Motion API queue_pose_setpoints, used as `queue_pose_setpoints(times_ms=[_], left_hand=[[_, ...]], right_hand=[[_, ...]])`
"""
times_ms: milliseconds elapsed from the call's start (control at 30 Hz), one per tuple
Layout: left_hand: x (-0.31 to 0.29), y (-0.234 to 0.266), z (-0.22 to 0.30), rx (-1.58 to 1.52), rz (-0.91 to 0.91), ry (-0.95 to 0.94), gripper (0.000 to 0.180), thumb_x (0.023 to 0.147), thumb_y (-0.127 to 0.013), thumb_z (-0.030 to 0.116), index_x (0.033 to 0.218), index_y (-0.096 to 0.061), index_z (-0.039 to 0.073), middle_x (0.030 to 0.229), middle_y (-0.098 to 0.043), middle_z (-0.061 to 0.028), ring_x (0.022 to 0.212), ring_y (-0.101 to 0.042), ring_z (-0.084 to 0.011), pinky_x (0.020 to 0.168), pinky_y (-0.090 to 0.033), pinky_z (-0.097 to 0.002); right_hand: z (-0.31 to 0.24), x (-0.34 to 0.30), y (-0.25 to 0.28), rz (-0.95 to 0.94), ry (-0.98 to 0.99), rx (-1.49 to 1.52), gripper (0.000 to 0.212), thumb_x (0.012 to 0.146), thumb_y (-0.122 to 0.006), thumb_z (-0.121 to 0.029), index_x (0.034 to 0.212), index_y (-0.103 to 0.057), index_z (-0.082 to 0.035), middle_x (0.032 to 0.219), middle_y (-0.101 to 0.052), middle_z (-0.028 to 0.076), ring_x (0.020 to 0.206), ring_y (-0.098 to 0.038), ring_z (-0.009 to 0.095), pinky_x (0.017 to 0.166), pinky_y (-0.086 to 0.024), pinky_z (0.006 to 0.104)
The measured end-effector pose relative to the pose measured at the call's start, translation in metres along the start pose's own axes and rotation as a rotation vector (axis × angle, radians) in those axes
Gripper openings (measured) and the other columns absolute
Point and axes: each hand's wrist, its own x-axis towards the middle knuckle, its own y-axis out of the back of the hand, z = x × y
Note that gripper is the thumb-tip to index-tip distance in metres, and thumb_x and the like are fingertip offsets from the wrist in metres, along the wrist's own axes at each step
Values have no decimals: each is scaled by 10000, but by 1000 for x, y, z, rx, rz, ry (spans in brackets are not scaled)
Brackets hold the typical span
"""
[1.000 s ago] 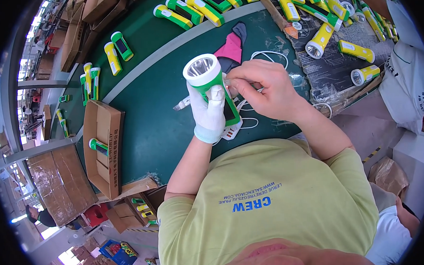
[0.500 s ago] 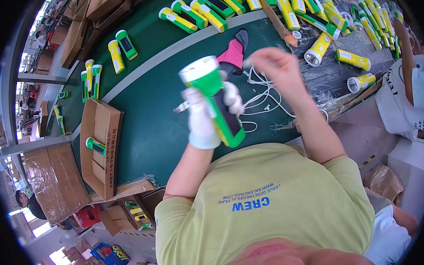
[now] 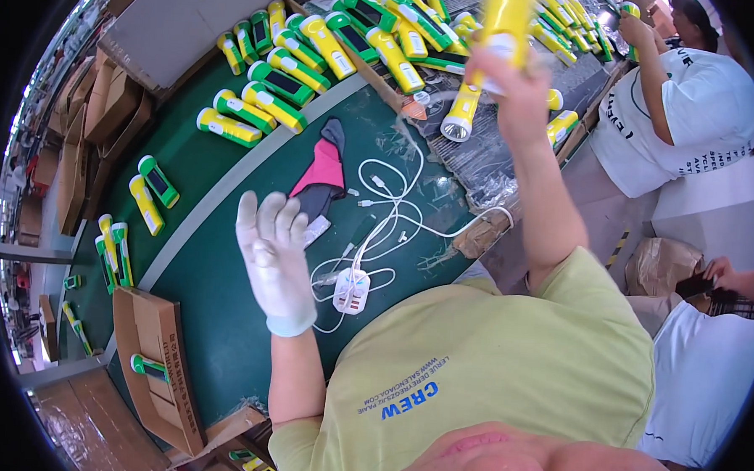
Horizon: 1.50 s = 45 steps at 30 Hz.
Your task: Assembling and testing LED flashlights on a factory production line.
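Observation:
My right hand (image 3: pixel 517 98), bare and blurred, is raised at the upper right. It grips a yellow flashlight (image 3: pixel 508 18), whose upper end is cut off by the frame edge. My left hand (image 3: pixel 277 256), in a white glove, is held above the green table with fingers apart and nothing in it. A pink and dark grey cloth (image 3: pixel 319 174) lies beyond it. To its right is a white USB charging block (image 3: pixel 352 290) with tangled white cables. Another yellow flashlight (image 3: pixel 462 109) lies below my right hand, its lens toward me.
Many yellow and green flashlights (image 3: pixel 269 104) lie along the far side and on a dark board (image 3: pixel 481 168). An open carton (image 3: pixel 155 344) at the left holds one green flashlight (image 3: pixel 148 365). Co-workers sit at the right, one in a white shirt (image 3: pixel 702 107).
The green flashlight has left my left hand, which has opened. My right hand has moved up and taken hold of a yellow flashlight. The whole view has turned, bringing the charging block into sight.

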Motion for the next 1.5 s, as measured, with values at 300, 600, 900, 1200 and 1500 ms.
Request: queue_pose_setpoints(times_ms=[300, 600, 900, 1200, 1500], left_hand=[[33, 55, -14, 404, 229, 316, 624, 943, -577, 334, 1420, -323, 21, 1263, -487, -118, 1030, -554, -192, 849, -470, -307], [135, 221, 10, 1580, 482, -212, 534, 845, -682, 311, 1266, -548, 11, 1285, -539, -203, 1191, -503, -338, 1052, -360, -405], [180, 262, 7, 1811, 838, 160, 778, 778, -693, 504, 1413, -390, 173, 1330, -491, -132, 1217, -503, -324, 1007, -426, -437], [128, 199, 42, 78, 391, 183, 358, 944, -482, 423, 1097, -539, 104, 808, -585, -78, 603, -510, -104, 450, -318, -203], [39, 46, 79, 792, -362, 231, 556, 771, -708, 254, 1229, -574, -31, 1155, -597, -103, 1049, -566, -187, 984, -403, -315]], right_hand=[[93, 87, 53, -128, -236, -1546, 509, 808, -637, -508, 1006, -657, -39, 966, -685, 188, 944, -670, 331, 802, -519, 436], [127, 109, 68, -235, -493, -1618, 418, 851, -616, -388, 1081, -657, -41, 1143, -620, 179, 1004, -652, 331, 840, -526, 436], [59, 12, 19, -113, 128, -826, 165, 884, -666, -120, 986, -642, 7, 856, -607, 90, 763, -563, 153, 681, -441, 263], [43, -25, -41, -480, 92, -502, 118, 823, -697, -62, 912, -661, 7, 786, -629, 70, 714, -581, 176, 643, -445, 280], [36, -59, -118, -596, -505, 435, 506, 969, -476, -375, 1272, -525, 28, 938, -670, 84, 658, -572, 58, 471, -350, 164]])
